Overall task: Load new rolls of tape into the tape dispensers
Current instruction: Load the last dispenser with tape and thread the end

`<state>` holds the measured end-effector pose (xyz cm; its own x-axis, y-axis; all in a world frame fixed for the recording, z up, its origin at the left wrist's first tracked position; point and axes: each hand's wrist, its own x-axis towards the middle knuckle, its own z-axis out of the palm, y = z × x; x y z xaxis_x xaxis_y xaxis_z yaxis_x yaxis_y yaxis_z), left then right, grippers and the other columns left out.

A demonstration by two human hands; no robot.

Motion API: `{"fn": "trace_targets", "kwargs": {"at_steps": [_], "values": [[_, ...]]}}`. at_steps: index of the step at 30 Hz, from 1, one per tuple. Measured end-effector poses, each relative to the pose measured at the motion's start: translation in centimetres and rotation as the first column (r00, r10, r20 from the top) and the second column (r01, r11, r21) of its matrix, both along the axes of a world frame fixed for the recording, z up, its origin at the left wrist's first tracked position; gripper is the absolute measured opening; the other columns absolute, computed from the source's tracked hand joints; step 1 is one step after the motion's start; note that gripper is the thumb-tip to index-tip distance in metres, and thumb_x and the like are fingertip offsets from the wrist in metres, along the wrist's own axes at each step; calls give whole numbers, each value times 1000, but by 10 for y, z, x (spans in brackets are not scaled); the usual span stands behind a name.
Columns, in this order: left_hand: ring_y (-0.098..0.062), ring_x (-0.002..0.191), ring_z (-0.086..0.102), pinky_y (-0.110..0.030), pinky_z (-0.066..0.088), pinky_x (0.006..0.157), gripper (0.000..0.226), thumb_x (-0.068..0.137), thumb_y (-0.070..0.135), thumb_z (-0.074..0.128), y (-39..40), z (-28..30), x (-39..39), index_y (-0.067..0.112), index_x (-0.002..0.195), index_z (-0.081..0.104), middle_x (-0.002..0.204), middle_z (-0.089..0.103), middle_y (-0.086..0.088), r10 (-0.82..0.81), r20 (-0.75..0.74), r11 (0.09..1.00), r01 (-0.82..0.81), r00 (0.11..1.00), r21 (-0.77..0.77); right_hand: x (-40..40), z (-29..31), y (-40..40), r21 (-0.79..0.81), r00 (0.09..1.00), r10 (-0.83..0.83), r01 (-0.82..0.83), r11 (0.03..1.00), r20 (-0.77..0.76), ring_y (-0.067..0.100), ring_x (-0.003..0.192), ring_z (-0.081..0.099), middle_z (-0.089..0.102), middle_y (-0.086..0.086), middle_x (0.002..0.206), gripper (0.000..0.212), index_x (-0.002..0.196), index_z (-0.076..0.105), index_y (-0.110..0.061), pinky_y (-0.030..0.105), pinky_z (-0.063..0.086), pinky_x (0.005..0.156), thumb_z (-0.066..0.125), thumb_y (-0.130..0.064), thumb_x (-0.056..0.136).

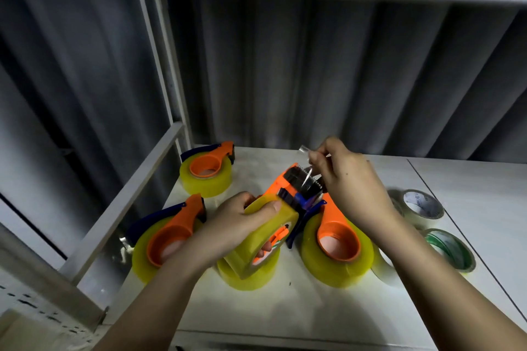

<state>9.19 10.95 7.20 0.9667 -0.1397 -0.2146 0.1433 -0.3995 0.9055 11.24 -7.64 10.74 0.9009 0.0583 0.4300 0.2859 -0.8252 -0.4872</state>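
Note:
My left hand (236, 225) grips a yellowish tape roll (265, 239) mounted in an orange tape dispenser (288, 182), held tilted above the white table (285, 308). At the dispenser's cutter end my right hand (350, 179) pinches the clear loose end of the tape (306, 164) and holds it up over the serrated blade. Under the held dispenser a bare tape roll (248, 276) lies flat on the table.
Three more loaded orange dispensers lie on the table: far left (206, 171), near left (162, 239) and right (338, 245). Two thin rolls, one with a white core (422, 204) and one green (449, 249), sit at the right. A metal rack frame (119, 202) borders the left.

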Motion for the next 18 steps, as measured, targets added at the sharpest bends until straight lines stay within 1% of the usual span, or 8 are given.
{"fn": "trace_targets", "kwargs": {"at_steps": [2, 3, 6, 9, 11, 13, 16, 18], "values": [[-30, 84, 70, -35, 59, 73, 32, 87, 38, 63, 1, 1, -1, 10, 102, 62, 87, 73, -12, -3, -23, 997, 1, 1000, -83, 1, 2, 0, 83, 999, -6, 11, 996, -50, 36, 76, 62, 67, 9, 77, 21, 92, 50, -13, 44, 49, 70, 46, -32, 99], [-29, 80, 70, -30, 58, 65, 31, 88, 34, 62, 0, 2, -1, 8, 104, 62, 85, 74, -13, -6, -34, 992, 2, 999, -122, 1, 2, 0, 127, 997, -11, 20, 992, -74, 33, 76, 63, 66, 4, 75, 20, 90, 49, -14, 43, 49, 70, 46, -31, 99], [-18, 65, 69, -22, 56, 56, 29, 88, 32, 62, 1, 2, -2, 8, 104, 61, 78, 74, -8, -15, -34, 987, 9, 999, -160, 6, 2, -2, 204, 991, 8, 20, 979, -133, 28, 71, 65, 63, -3, 70, 21, 84, 48, -17, 44, 52, 73, 46, -31, 99], [-24, 75, 71, -26, 58, 63, 31, 87, 34, 63, 5, 0, -1, 9, 104, 62, 83, 74, -8, -17, -20, 987, 14, 1000, -163, 10, 1, -5, 342, 982, 75, -11, 940, -176, 27, 69, 68, 64, -4, 69, 24, 74, 48, -21, 49, 55, 74, 50, -28, 97], [-27, 83, 70, -34, 59, 75, 30, 85, 41, 65, 7, -5, 2, 15, 100, 63, 86, 74, -6, -5, 11, 992, 7, 1000, -129, 11, 3, -7, 423, 969, 116, -14, 906, -217, 26, 66, 68, 65, 1, 72, 26, 72, 49, -21, 46, 57, 70, 52, -24, 97], [-18, 87, 66, -40, 55, 85, 32, 78, 53, 66, 7, -10, 3, 27, 96, 58, 88, 68, 2, 35, 87, 999, -33, 996, -16, 11, 5, -8, 527, 948, 178, -13, 850, -264, 23, 63, 68, 67, 8, 78, 25, 73, 50, -17, 38, 58, 62, 50, -20, 98], [-15, 93, 62, -39, 52, 86, 46, 76, 56, 66, 7, -12, 1, 37, 109, 40, 99, 61, 8, 88, 241, 992, -107, 966, 66, 12, 7, -11, 588, 915, 234, 6, 809, -330, 19, 61, 67, 69, 8, 82, 23, 76, 51, -13, 27, 55, 56, 47, -14, 98], [-17, 97, 62, -39, 52, 84, 40, 84, 52, 58, 4, -12, -3, 43, 116, 35, 104, 55, 14, 33, 356, 986, -89, 934, 143, 14, 5, -13, 591, 905, 243, 11, 807, -349, 17, 59, 67, 70, 8, 84, 22, 76, 51, -12, 26, 54, 55, 46, -12, 98]]}}
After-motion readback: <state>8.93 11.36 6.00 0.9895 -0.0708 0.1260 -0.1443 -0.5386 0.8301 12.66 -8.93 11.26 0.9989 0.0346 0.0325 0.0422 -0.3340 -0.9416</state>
